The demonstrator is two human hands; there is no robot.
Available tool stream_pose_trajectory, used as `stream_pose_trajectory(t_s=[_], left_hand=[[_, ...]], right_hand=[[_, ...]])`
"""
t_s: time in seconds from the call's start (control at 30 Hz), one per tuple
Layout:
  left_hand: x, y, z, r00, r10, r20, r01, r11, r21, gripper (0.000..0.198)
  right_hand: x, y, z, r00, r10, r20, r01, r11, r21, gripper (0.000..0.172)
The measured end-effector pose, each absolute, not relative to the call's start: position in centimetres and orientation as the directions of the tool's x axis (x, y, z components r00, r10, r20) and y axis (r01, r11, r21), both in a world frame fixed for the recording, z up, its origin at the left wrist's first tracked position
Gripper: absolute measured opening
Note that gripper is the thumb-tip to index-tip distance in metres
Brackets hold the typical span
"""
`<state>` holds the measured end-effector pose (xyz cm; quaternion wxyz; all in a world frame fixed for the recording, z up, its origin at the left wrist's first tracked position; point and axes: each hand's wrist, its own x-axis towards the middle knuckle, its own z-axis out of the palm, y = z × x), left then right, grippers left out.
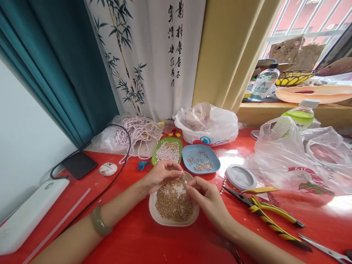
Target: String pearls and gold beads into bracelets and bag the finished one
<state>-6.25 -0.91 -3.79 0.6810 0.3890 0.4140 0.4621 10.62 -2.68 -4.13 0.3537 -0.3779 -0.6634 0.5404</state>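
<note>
Over a white dish (173, 223) of small gold beads (174, 203), my two hands are close together with their fingertips pinched. My left hand (162, 178), with a green bangle (101, 220) farther up the arm, comes in above the dish's upper left side. A tiny pale bead shows at its thumb and fingertip. My right hand (205, 192) is at the dish's right side, thumb and forefinger closed on something small and whitish that I cannot make out. Behind the dish are a green tray (156, 157) of pinkish pearl beads (167, 152) and a blue tray (187, 150) of small metal pieces (202, 163).
Pliers (258, 207) with yellow-black handles and scissors (324, 249) lie at the right. Plastic bags (277, 157) and a round lid (242, 177) are behind them. Pearl strands (137, 132) are heaped at the back left. A black cable (121, 176) crosses the red table (132, 238).
</note>
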Motion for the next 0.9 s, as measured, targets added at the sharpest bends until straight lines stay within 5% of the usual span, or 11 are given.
stream_pose_trajectory(t_s=[0.67,0.9], left_hand=[[-6.21,-1.04,-3.78,0.265,0.958,-0.110,-0.148,0.153,0.977,0.025],[-6.35,-1.10,-3.28,0.298,0.950,-0.090,-0.066,0.114,0.991,0.014]], right_hand=[[10.69,-2.63,-4.09,-0.465,0.883,0.065,0.128,0.139,-0.982,0.018],[10.74,-2.43,-4.58,-0.461,0.886,0.051,0.121,0.120,-0.985,0.018]])
